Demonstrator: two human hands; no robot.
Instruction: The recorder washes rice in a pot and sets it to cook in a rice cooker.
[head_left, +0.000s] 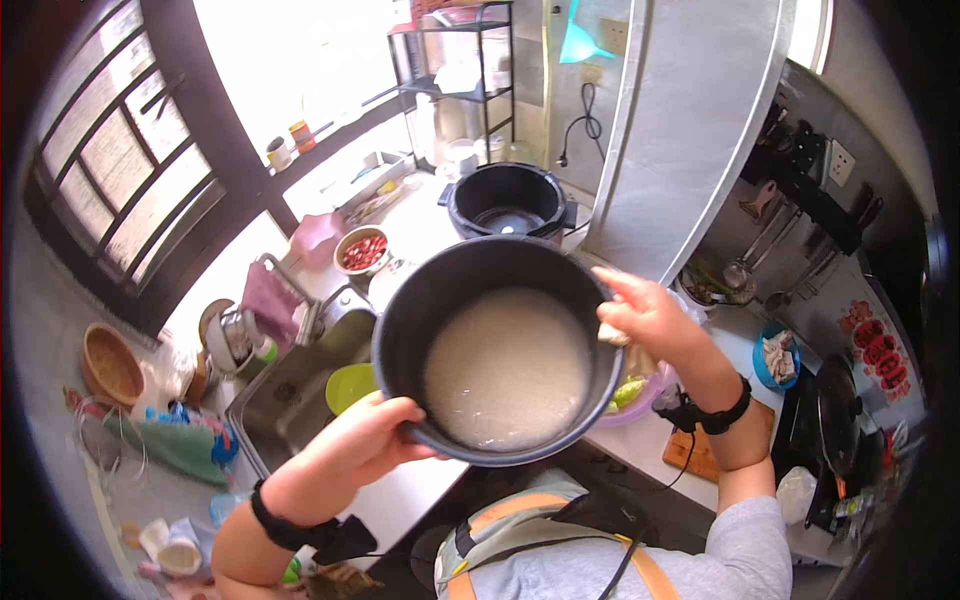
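A dark round cooker inner pot (510, 274) is held up in front of me, over the counter edge. Inside it lies pale rice under cloudy water (510, 367). My left hand (382, 431) grips the pot's lower left rim, thumb at the edge and fingers beneath. On the upper right rim is my right hand (637, 311), which also appears to hold a small pale cloth or paper against the pot. Just beyond stands the black cooker body (510, 199), its lid off and its cavity showing.
At left is a steel sink (277, 420) with a green bowl (351, 386). A bowl of red pieces (362, 251) sits behind it. To the right are a purple basin (637, 401), a wooden cutting board (694, 457) and a lidded pan (836, 412). A grey panel (690, 112) rises behind.
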